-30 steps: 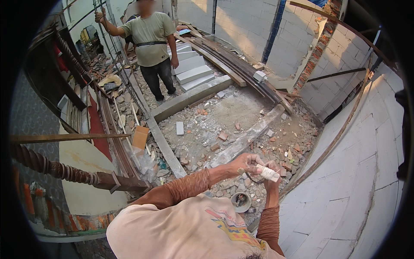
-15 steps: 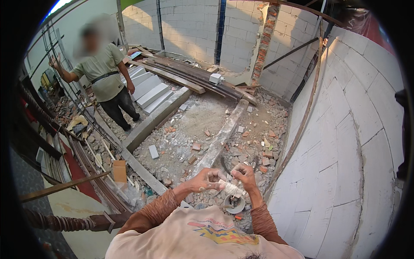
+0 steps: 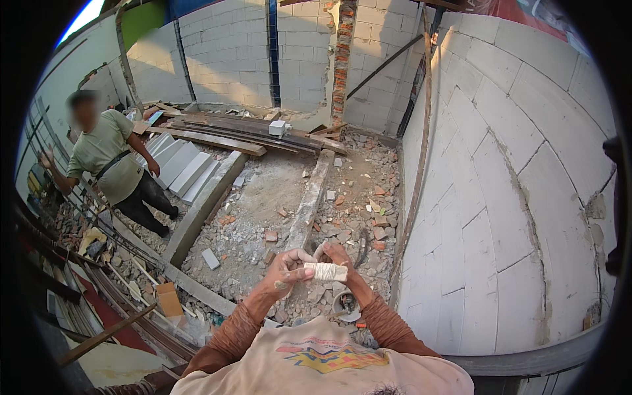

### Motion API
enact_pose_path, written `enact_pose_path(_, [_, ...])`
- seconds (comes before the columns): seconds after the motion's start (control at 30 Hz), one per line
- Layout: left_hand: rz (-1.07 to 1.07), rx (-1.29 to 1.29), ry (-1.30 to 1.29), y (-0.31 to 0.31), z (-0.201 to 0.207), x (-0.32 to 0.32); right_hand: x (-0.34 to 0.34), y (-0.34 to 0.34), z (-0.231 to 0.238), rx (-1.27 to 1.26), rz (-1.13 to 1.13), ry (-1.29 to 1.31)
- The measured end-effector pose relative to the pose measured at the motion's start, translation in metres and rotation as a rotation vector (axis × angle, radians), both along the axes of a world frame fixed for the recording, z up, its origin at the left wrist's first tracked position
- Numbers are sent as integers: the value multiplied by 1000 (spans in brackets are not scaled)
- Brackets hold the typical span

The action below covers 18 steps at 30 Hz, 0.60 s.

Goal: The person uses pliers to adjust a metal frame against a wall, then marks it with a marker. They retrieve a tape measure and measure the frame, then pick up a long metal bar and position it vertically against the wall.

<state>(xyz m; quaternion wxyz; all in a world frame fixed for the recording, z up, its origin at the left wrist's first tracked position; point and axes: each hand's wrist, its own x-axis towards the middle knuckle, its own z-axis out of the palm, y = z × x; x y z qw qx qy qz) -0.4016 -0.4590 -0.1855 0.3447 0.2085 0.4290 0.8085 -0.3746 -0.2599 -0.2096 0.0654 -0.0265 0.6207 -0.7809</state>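
A spool of off-white string, wound around a short pale piece, lies nearly level in front of my chest. My left hand grips its left end between thumb and fingers. Just behind the spool is my right hand, its fingers pinched together close to the string. Whatever sits in that pinch, perhaps a strand, is too small to make out. Below my right wrist, a pale bucket stands on the rubble with dark items inside.
A concrete beam runs away from me across broken brick and rubble. A white block wall rises on the right. Planks and pale blocks lie farther off. A person stands at left beside steel rods.
The view has swung right, so the person and planks appear farther left. The spool has turned from tilted to nearly level, and my hands have come closer together around it.
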Motion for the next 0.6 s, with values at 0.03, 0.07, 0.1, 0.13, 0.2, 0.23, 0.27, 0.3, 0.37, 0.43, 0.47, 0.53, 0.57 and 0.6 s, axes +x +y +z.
enact_pose_path(0.03, [118, 113, -71, 7, 3, -6, 7, -24, -11, -57, -272, 132])
enact_pose_path(0.07, [238, 225, -143, 11, 5, -15, 7, -26, -14, -41, 7, 6])
enact_pose_path(0.1, [484, 179, -69, 16, 6, -30, 13, -33, -18, 151, -40, 105])
enact_pose_path(0.13, [549, -35, 97, 15, 6, -40, 14, -31, -17, 426, -63, 61])
enact_pose_path(0.2, [680, -443, 410, 4, 3, -56, 14, -18, -10, 706, -126, 430])
enact_pose_path(0.23, [569, -830, 645, -4, 2, -57, 9, -4, -2, 862, -150, 573])
enact_pose_path(0.27, [324, -672, 586, -7, -2, -51, 3, 9, 5, 856, -152, 536])
enact_pose_path(0.3, [70, -566, 488, -10, -4, -41, -7, 22, 10, 852, -158, 500])
enact_pose_path(0.37, [-152, -336, 294, -7, -5, -25, -17, 29, 12, 589, -156, 404])
enact_pose_path(0.43, [-91, -102, 100, 5, -3, -9, -16, 18, 3, 146, -89, 144])
enact_pose_path(0.47, [45, -32, 38, 12, -1, -11, -11, 7, -5, -33, -103, -43])
enact_pose_path(0.53, [316, 137, -81, 22, 3, -25, 7, -24, -20, -170, -102, -70])
enact_pose_path(0.57, [471, 97, 27, 22, 4, -38, 14, -29, -22, 121, -109, 51])
enact_pose_path(0.6, [536, -158, 218, 17, 4, -47, 18, -27, -21, 473, -109, 10])
